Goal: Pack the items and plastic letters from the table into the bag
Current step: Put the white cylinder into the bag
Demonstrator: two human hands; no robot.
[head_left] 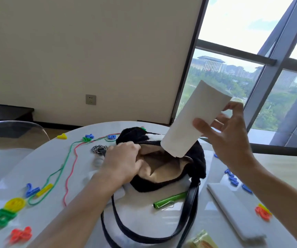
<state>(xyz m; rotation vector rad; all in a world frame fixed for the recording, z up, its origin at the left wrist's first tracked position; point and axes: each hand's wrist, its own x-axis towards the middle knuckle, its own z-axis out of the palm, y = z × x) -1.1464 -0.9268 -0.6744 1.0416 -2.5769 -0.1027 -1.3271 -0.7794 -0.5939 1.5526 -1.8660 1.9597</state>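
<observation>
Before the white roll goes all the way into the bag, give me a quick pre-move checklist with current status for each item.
1. Bag mouth open: ok. The left hand holds the rim of the black fuzzy bag apart, tan lining showing.
2. White paper roll lined up: ok. Its lower end is at the opening, tilted.
3. Grip on roll: cannot tell. The right hand looks spread open beside it, blurred.
4. Room inside the bag: cannot tell; the bottom is hidden.
5. Bag strap out of the way: ok, it lies toward the person.
6. Packing finished otherwise: not ok. The green pen and plastic letters remain on the table.
</observation>
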